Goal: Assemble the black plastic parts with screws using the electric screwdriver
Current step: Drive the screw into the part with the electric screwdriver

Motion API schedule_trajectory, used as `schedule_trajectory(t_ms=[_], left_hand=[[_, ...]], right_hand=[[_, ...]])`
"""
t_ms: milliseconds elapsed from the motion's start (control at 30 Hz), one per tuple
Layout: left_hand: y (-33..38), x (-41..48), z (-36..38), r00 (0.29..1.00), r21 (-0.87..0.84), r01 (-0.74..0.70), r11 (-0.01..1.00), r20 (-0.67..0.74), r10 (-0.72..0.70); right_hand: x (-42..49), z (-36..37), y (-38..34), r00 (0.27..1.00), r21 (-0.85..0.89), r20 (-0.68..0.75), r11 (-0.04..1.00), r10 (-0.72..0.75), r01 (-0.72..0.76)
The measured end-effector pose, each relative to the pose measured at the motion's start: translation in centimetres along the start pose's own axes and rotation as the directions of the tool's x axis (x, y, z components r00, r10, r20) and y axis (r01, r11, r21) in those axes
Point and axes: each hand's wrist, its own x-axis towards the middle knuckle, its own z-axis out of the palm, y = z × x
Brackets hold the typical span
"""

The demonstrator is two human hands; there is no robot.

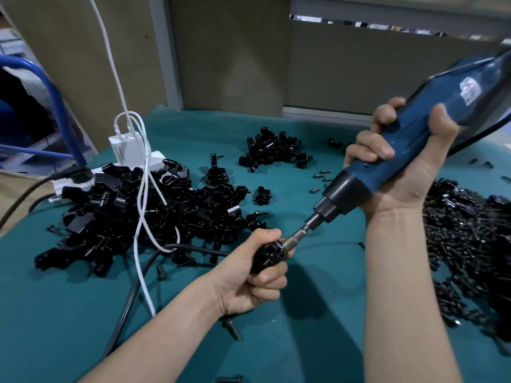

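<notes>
Left hand (250, 275) grips black part (266, 257); right hand (401, 167) grips screwdriver (409, 145).

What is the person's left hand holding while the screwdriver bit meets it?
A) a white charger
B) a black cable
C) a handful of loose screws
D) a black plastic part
D: the left hand grips a black plastic part, and the bit of the electric screwdriver, held in the right hand, points into it.

Near-centre surface (318, 313) lies open. Parts heap (132, 214) and cables (130, 297) obstruct the left; screw pile (470, 239) obstructs the right.
</notes>
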Motion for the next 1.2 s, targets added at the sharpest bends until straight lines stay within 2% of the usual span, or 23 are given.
schedule_trajectory(t_ms=[600,1200], left_hand=[[-0.1,0.2,-0.4,1.0,-0.048,-0.002,0.999,-0.015,0.002],[-0.1,0.2,-0.4,1.0,-0.117,0.014,0.993,0.007,-0.014]], right_hand=[[0.1,0.0,0.6,0.999,-0.078,0.037,0.997,0.006,-0.003],[0.1,0.5,1.2,0.996,-0.006,0.087,1.0,0.002,-0.001]])
